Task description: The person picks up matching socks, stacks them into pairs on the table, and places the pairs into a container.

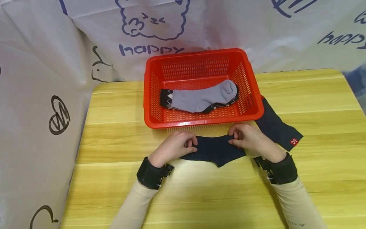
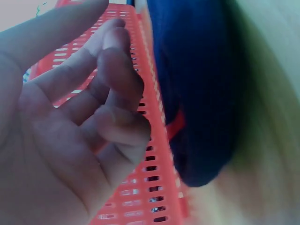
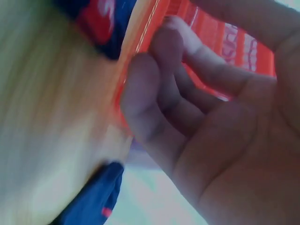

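A dark navy sock lies flat on the table in front of the basket, heel corner toward the person. Over its left end is my left hand, fingers loosely bent, thumb and forefinger apart. My right hand hovers likewise at the other end, where a bit of red shows beneath it. In the left wrist view, a gap separates the bent fingers from the sock. The right wrist view shows bent fingers beside the sock's red label. Any light fingertip contact is hidden.
A red plastic basket stands just behind the hands, holding grey socks with black patterned cuffs. Another navy sock with a red label lies right of the basket, partly against it. White sheets with drawings hang behind the wooden table.
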{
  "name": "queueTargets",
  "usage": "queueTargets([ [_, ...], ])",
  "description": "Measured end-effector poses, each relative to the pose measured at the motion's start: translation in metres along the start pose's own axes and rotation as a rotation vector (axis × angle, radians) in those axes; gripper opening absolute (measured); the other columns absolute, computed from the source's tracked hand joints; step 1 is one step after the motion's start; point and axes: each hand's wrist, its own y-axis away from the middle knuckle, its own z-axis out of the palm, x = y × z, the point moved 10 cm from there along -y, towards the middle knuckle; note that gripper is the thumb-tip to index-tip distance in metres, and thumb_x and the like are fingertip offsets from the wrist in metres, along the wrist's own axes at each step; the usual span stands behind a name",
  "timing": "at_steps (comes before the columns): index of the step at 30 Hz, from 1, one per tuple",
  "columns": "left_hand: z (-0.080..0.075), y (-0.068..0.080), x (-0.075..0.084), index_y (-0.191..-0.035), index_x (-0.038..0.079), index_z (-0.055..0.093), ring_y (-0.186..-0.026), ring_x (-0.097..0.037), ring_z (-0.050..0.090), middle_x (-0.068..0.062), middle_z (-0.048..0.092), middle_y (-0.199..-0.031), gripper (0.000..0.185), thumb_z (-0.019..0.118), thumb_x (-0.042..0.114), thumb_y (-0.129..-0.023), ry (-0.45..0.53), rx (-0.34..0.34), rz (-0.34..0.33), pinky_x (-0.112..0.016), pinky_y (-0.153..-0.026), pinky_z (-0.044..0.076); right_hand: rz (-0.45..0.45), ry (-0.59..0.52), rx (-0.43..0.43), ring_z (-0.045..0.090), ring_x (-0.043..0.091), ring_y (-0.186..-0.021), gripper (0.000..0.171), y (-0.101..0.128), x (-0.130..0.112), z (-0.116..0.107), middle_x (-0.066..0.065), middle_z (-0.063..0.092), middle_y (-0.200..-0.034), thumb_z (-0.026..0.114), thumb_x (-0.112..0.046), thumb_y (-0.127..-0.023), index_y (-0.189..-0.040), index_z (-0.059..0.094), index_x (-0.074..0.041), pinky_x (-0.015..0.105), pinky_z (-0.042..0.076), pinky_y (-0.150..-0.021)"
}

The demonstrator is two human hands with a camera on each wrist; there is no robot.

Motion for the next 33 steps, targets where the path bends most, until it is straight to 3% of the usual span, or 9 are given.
queueTargets([
  [8, 0.011, -0.003, -0.009, -0.082, 0.015, 0.064, -0.059, -0.006, 0.051, 0.005, 0.056, -0.064, 0.022, 0.083, 0.026, -0.078, -0.075, -0.043, -0.037, -0.022, -0.061, 0.039, -0.026, 0.060, -0.196, 0.049, 0.009, -0.066, 0.026, -0.001, -0.019, 0.038, -0.001, 0.056, -0.072, 0.083, -0.020, -0.077, -0.088, 0.062, -0.010, 0.026, 0.041, -0.065],
  [13, 0.017, -0.003, -0.016, -0.082, 0.014, 0.064, -0.060, -0.008, 0.052, 0.004, 0.057, -0.064, 0.024, 0.084, 0.027, -0.077, -0.119, -0.083, -0.093, -0.025, -0.063, 0.041, 0.000, 0.139, -0.183, 0.050, 0.012, -0.067, 0.031, -0.002, -0.015, 0.039, 0.000, 0.056, -0.074, 0.087, -0.021, -0.072, -0.086, 0.060, -0.011, 0.028, 0.040, -0.064],
  [22, 0.016, -0.004, -0.020, -0.081, 0.016, 0.064, -0.065, -0.011, 0.054, 0.004, 0.059, -0.069, 0.026, 0.086, 0.028, -0.075, -0.158, -0.067, -0.120, -0.027, -0.062, 0.041, -0.006, 0.170, -0.152, 0.049, 0.014, -0.067, 0.035, -0.004, -0.012, 0.036, 0.001, 0.054, -0.073, 0.088, -0.020, -0.069, -0.084, 0.058, -0.012, 0.028, 0.039, -0.062],
  [25, 0.016, -0.005, -0.020, -0.081, 0.016, 0.064, -0.064, -0.011, 0.054, 0.004, 0.059, -0.067, 0.026, 0.086, 0.028, -0.074, -0.164, -0.069, -0.118, -0.027, -0.062, 0.040, -0.002, 0.130, -0.178, 0.051, 0.013, -0.070, 0.032, -0.002, -0.011, 0.034, 0.001, 0.057, -0.076, 0.087, -0.019, -0.072, -0.087, 0.059, -0.011, 0.029, 0.042, -0.065],
  [28, 0.016, -0.005, -0.020, -0.082, 0.016, 0.064, -0.063, -0.011, 0.053, 0.004, 0.059, -0.067, 0.026, 0.086, 0.029, -0.074, -0.169, -0.072, -0.112, -0.026, -0.061, 0.040, -0.031, 0.022, -0.193, 0.051, 0.010, -0.070, 0.028, 0.003, -0.013, 0.025, 0.000, 0.058, -0.077, 0.084, -0.018, -0.076, -0.090, 0.062, -0.009, 0.026, 0.043, -0.066],
  [33, 0.016, -0.004, -0.020, -0.081, 0.017, 0.064, -0.063, -0.010, 0.053, 0.004, 0.059, -0.067, 0.026, 0.086, 0.030, -0.074, -0.170, -0.069, -0.105, -0.026, -0.061, 0.039, -0.151, -0.138, -0.104, 0.052, 0.002, -0.066, 0.018, 0.021, -0.025, -0.011, -0.008, 0.060, -0.075, 0.079, -0.016, -0.082, -0.092, 0.065, -0.011, 0.021, 0.047, -0.063],
])
